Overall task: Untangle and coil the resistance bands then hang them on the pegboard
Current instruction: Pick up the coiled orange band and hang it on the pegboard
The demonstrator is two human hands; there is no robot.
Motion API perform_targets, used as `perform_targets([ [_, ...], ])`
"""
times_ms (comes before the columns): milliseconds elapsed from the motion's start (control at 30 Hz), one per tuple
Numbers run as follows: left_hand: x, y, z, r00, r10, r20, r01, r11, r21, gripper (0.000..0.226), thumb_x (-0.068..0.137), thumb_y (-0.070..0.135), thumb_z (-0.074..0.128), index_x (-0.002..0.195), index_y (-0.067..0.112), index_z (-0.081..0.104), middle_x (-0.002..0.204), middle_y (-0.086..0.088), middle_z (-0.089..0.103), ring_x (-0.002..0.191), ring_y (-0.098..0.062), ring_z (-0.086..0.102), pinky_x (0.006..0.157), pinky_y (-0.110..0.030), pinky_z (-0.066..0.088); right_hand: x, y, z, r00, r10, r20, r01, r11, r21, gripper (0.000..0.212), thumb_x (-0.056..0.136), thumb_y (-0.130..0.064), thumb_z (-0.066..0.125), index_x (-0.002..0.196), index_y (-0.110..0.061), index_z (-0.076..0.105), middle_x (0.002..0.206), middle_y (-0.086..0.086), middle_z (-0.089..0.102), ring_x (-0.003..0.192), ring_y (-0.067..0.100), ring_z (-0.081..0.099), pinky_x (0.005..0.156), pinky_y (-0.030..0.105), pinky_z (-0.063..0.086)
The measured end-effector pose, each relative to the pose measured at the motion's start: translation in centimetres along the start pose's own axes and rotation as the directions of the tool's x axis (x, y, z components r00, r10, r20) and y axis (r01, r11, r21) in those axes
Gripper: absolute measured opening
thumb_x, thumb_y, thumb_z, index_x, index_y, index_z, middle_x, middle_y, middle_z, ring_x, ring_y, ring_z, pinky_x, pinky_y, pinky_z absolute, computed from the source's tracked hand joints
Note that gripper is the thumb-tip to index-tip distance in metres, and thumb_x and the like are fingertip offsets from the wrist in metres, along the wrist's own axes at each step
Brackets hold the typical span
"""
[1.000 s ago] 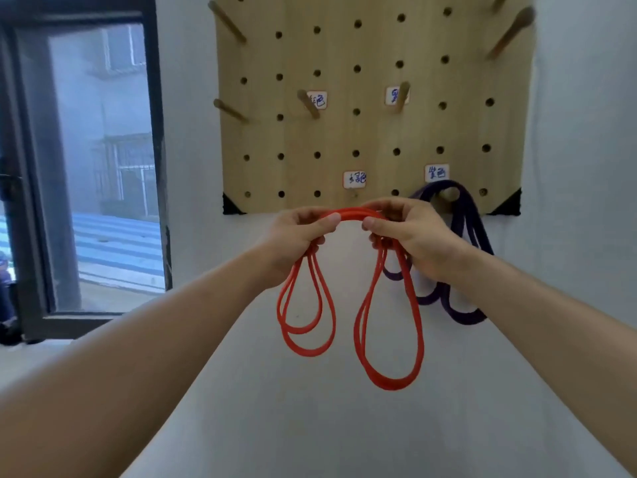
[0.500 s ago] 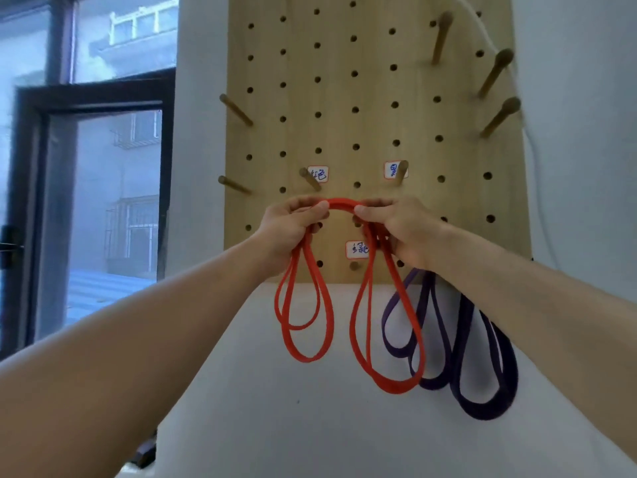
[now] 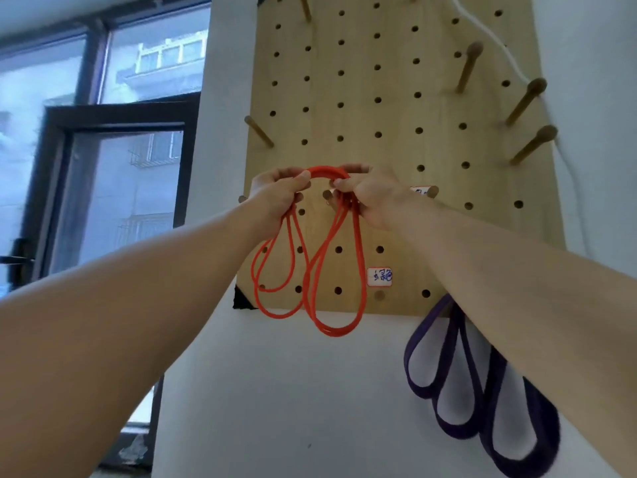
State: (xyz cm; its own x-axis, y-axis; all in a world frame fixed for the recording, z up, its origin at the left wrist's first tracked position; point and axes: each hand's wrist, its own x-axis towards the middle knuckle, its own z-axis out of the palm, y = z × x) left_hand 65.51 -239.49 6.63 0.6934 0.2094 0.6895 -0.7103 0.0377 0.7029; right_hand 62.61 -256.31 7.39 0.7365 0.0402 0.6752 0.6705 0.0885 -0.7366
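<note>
Window: dark-framed, well to the left of the left fingers, past the edge of the white wall.
Left hand: raised in front of the board. Its fingers are curled and its thumb lies on top, pinching the left end of the band's arch.
Red band: gathered into several loops. A short arch of strands spans the gap between the two sets of fingers. The loops hang below them, shorter ones under the left fingers and longer ones under the right, reaching past the board's bottom edge.
Peg end: round and wooden, just under the arch, between the two thumbs. Whether the band touches it cannot be told.
Right hand: fingers curled round the right end of the arch, with thumb and forefinger pinching the strands.
Pegboard: pale wood with rows of holes, behind and above both hands.
White label: handwritten, below the right fingers.
Purple band: hangs in loops below and to the right of the right fingers, its top hidden by the forearm.
Wooden pegs: three long ones, up and to the right of the right fingers.
</note>
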Motion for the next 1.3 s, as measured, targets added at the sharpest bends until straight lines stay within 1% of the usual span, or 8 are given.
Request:
perform_targets([
  [200, 1.9, -2.4, 2.4, 1.0, -0.01, -0.018, 0.011, 0.999, 0.045, 0.021, 0.092, 0.022, 0.076, 0.11, 0.016, 0.066, 0.1, -0.003, 0.073, 0.082, -0.015, 0.061, 0.075, -0.029, 0.055, 2.4, 2.9, -0.3, 0.986, -0.019, -0.168, -0.003, 0.992, -0.129, 0.026, 0.088, 0.012, 0.065, 0.096, -0.011, 0.055, 0.105, 0.023, 0.07, 0.082, 0.029, 0.073, 0.068, 0.036, 0.063],
  [333, 2.2, -3.7, 4.3, 0.998, -0.029, -0.056, 0.032, 0.998, 0.057, 0.019, 0.094, 0.018, 0.072, 0.11, 0.016, 0.062, 0.09, -0.001, 0.067, 0.071, -0.009, 0.056, 0.058, -0.021, 0.046, 3.7, 5.4, -1.1, 0.976, -0.077, -0.204, 0.014, 0.957, -0.291, 0.029, 0.08, 0.003, 0.073, 0.089, -0.018, 0.055, 0.101, 0.02, 0.072, 0.083, 0.031, 0.07, 0.079, 0.053, 0.062],
  [533, 0.7, -6.1, 4.6, 0.995, -0.086, -0.044, 0.09, 0.989, 0.113, 0.02, 0.097, 0.023, 0.068, 0.114, 0.013, 0.065, 0.105, -0.007, 0.073, 0.081, -0.015, 0.069, 0.069, -0.028, 0.058, 2.1, 6.3, -3.1, 0.996, -0.063, -0.069, 0.023, 0.883, -0.468, 0.033, 0.088, 0.002, 0.071, 0.108, -0.023, 0.063, 0.103, 0.004, 0.067, 0.087, 0.017, 0.066, 0.063, 0.026, 0.052],
  [633, -0.7, -5.6, 3.5, 0.996, -0.084, 0.027, 0.078, 0.983, 0.163, 0.026, 0.101, 0.013, 0.06, 0.126, 0.014, 0.065, 0.111, -0.006, 0.072, 0.082, -0.007, 0.066, 0.052, -0.011, 0.052, 0.8, 6.1, -4.7, 0.999, -0.03, 0.042, 0.047, 0.851, -0.523, 0.048, 0.091, 0.002, 0.069, 0.13, -0.025, 0.062, 0.106, -0.002, 0.068, 0.088, 0.006, 0.064, 0.063, 0.013, 0.047],
  [800, -3.5, -4.1, 0.9, 0.993, -0.063, 0.1, 0.026, 0.941, 0.337, 0.04, 0.097, 0.015, 0.065, 0.137, 0.017, 0.059, 0.123, 0.0, 0.066, 0.093, -0.006, 0.063, 0.063, -0.015, 0.051, -1.6, 5.4, -6.0, 0.985, 0.047, 0.163, 0.082, 0.708, -0.701, 0.052, 0.089, -0.005, 0.074, 0.138, -0.015, 0.059, 0.13, 0.002, 0.063, 0.123, 0.019, 0.057, 0.104, 0.032, 0.047],
  [900, -5.4, -3.8, -0.8, 0.992, -0.087, 0.089, 0.042, 0.909, 0.415, 0.029, 0.093, 0.015, 0.07, 0.122, 0.021, 0.068, 0.116, 0.0, 0.069, 0.101, -0.014, 0.067, 0.093, -0.036, 0.058, -4.3, 4.6, -6.0, 0.98, 0.014, 0.199, 0.135, 0.692, -0.709, 0.038, 0.09, -0.009, 0.074, 0.127, -0.017, 0.065, 0.121, 0.001, 0.064, 0.115, 0.017, 0.061, 0.1, 0.032, 0.051],
  [1100, -13.1, -3.3, -4.3, 0.938, -0.138, 0.318, -0.071, 0.821, 0.567, 0.013, 0.092, 0.02, 0.073, 0.105, 0.022, 0.075, 0.098, 0.005, 0.076, 0.083, -0.007, 0.073, 0.068, -0.017, 0.055, -12.1, 4.6, -4.4, 0.938, -0.133, 0.32, 0.333, 0.606, -0.723, 0.016, 0.091, -0.017, 0.074, 0.107, -0.02, 0.071, 0.099, -0.007, 0.068, 0.093, 0.006, 0.062, 0.082, 0.02, 0.051],
  [1300, -22.4, -5.9, -9.3, 0.862, -0.22, 0.456, -0.159, 0.737, 0.657, 0.013, 0.091, 0.018, 0.075, 0.104, 0.021, 0.076, 0.084, 0.003, 0.077, 0.079, -0.007, 0.071, 0.08, -0.026, 0.058, -21.0, 8.9, -3.2, 0.923, -0.101, 0.371, 0.348, 0.629, -0.695, 0.019, 0.089, -0.021, 0.076, 0.107, -0.018, 0.073, 0.095, -0.01, 0.07, 0.086, 0.005, 0.065, 0.077, 0.018, 0.054],
])
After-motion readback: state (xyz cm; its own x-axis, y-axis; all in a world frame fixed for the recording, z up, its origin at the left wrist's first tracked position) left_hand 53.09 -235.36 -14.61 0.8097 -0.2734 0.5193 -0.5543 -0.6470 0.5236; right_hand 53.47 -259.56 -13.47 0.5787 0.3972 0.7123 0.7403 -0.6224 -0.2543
